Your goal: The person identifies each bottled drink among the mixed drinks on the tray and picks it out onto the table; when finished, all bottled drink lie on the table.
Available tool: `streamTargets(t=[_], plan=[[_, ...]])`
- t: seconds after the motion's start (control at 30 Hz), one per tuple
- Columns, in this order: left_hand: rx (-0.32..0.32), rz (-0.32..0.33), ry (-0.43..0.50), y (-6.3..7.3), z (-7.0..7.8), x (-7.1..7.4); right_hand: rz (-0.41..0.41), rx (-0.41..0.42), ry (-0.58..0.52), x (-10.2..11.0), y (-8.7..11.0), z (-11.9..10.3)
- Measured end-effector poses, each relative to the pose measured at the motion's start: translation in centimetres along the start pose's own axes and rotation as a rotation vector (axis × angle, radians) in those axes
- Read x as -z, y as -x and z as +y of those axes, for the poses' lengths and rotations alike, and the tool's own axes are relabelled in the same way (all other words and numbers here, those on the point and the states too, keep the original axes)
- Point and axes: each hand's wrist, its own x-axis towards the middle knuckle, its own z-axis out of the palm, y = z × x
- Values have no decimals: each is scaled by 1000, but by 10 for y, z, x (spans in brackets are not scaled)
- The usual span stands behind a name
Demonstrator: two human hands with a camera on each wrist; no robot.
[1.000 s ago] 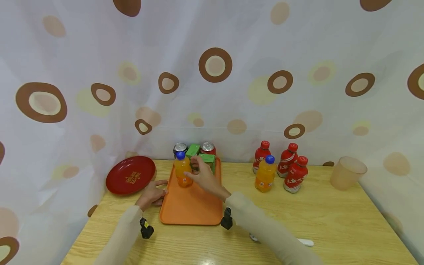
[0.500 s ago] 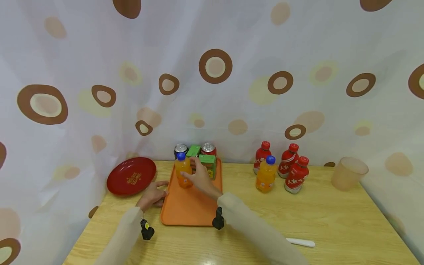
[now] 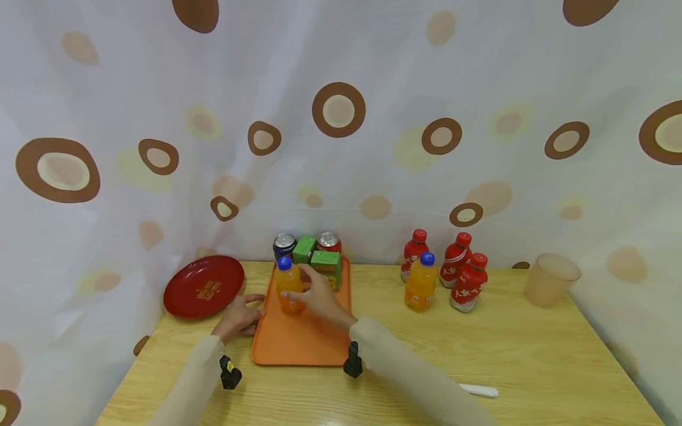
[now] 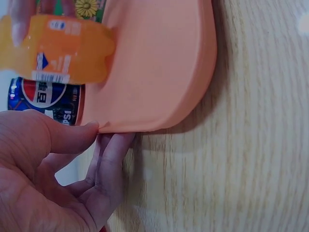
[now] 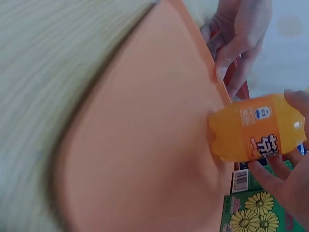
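In the head view an orange serving tray (image 3: 301, 343) lies on the table. My left hand (image 3: 240, 316) is at its left side; the left wrist view shows the thumb on the tray's rim and fingers under it. An orange soda bottle (image 5: 251, 128) with a blue cap stands upright on the tray. My right hand (image 3: 318, 297) grips this bottle between thumb and fingers. Behind it on the tray are two green drink cartons (image 3: 326, 267), a dark blue Pepsi can (image 4: 46, 99) and a red can (image 3: 329, 242).
A red plate (image 3: 204, 287) lies left of the tray. To the right stand another orange soda bottle (image 3: 421, 284) and three red bottles (image 3: 469, 284). A frosted cup (image 3: 550, 281) is at the far right. A white handle (image 3: 479, 390) shows beside the right sleeve.
My right hand has closed in on the orange soda bottle and shifted it slightly toward me on the tray. My left hand stays at the tray's rim.
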Motion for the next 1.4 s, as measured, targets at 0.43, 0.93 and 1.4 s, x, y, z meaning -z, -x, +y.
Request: streamTargets(t=[0.43, 0.93, 1.4], plan=[[-5, -24, 0, 2, 2, 2, -88, 23, -34, 28, 27, 6], [1, -43, 23, 3, 2, 0, 1, -64, -2, 64, 41, 10], [-4, -58, 35, 2, 0, 2, 29, -119, 26, 112, 63, 1]])
